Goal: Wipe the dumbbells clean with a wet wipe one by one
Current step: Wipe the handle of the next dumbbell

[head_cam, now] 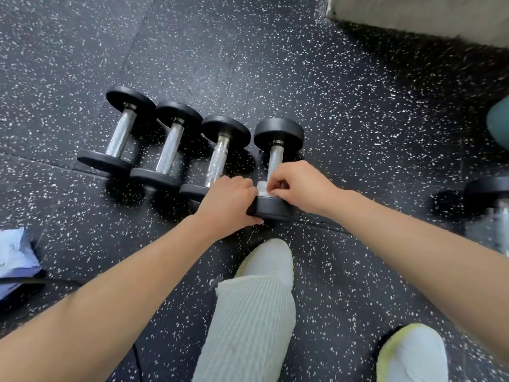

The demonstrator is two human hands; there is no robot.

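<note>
We take the rightmost dumbbell (276, 158) of the row as our marker. It lies on the speckled rubber floor (358, 92) with its steel handle pointing away from us, one black head far and one near.

Our left hand (228, 201) is clamped on the near head from its left side, fingers curled over the top edge and the thumb against the lower rim. Our right hand (300, 188) comes in from the right of that same head, fingertips drawn together in a pinch on the white wet wipe (263, 188). The wipe sits bunched where the handle meets the near head, between our two hands.

Just left of this dumbbell lie three other dumbbells (170, 144), side by side and roughly parallel to it, each with a knurled steel handle and round black heads.

Well to its left and nearer to us, a pale blue and white packet (16, 257) lies at the edge; we cannot read it. Well to its right another dumbbell (490, 193) shows at the edge, blurred. Also to the right and farther off is a teal thing (499, 125), cut off, and we cannot tell what it is.

Just on our side of the near head is our shoe (271, 257) under a ribbed pale trouser leg (248, 326). A second shoe (413, 354) is nearer us and to the right.
</note>
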